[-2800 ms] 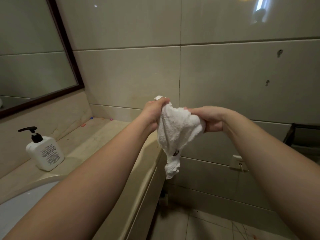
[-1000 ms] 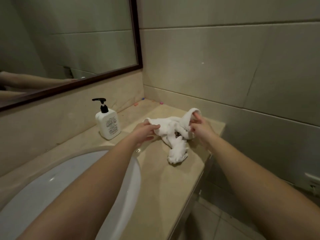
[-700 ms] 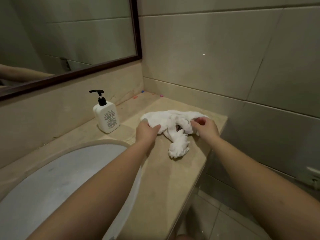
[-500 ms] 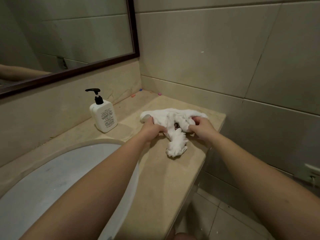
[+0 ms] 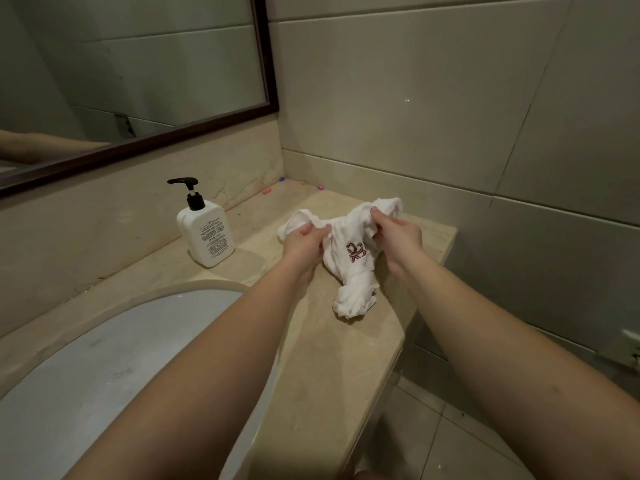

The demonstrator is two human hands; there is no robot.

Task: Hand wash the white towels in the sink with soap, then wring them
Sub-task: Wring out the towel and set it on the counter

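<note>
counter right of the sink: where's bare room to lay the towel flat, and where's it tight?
Bare patch: the counter in front, between the sink rim and the counter's right edge, below the towel. A narrower strip lies behind the towel toward the wall corner, dotted with small colored bits. Tight: between the soap bottle and the left hand; the right hand nears the edge.

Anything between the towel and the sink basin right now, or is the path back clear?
Nothing visible blocks it. Both hands, left hand and right hand, pinch the white towel on the counter. The sink lies to its left over bare counter. The soap bottle stands farther back, off that line.
</note>
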